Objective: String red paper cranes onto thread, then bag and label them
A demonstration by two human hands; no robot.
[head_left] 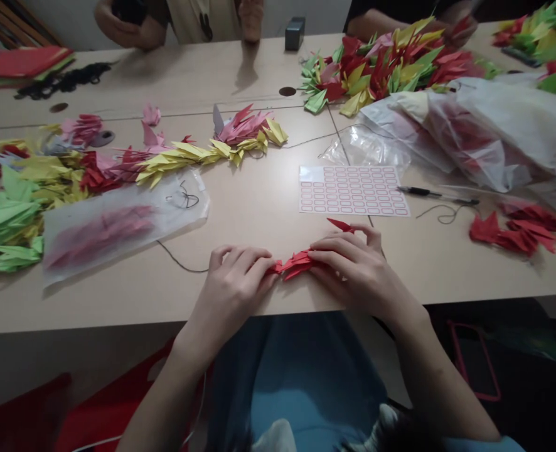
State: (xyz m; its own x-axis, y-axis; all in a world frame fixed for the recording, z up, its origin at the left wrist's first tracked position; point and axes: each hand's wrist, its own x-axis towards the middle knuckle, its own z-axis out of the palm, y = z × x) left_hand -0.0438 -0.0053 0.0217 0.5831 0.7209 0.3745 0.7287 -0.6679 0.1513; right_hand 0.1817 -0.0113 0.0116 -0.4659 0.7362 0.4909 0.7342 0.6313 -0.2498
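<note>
Red folded paper cranes (297,263) lie in a short row at the near edge of the beige table (254,207). My left hand (237,279) pinches the row's left end with curled fingers. My right hand (353,263) covers the right end, fingers closed on the paper, and one red wing tip pokes up above it. A thin dark thread (179,260) runs from under my left hand toward the left.
A sticker sheet (353,189) and a pen (435,196) lie beyond my hands. A garland of yellow, pink and red cranes (188,154) stretches left, beside green cranes (5,226) and a plastic bag (118,223). More cranes (518,229) and bags (494,132) sit right. Other people's hands (127,25) rest at the far edge.
</note>
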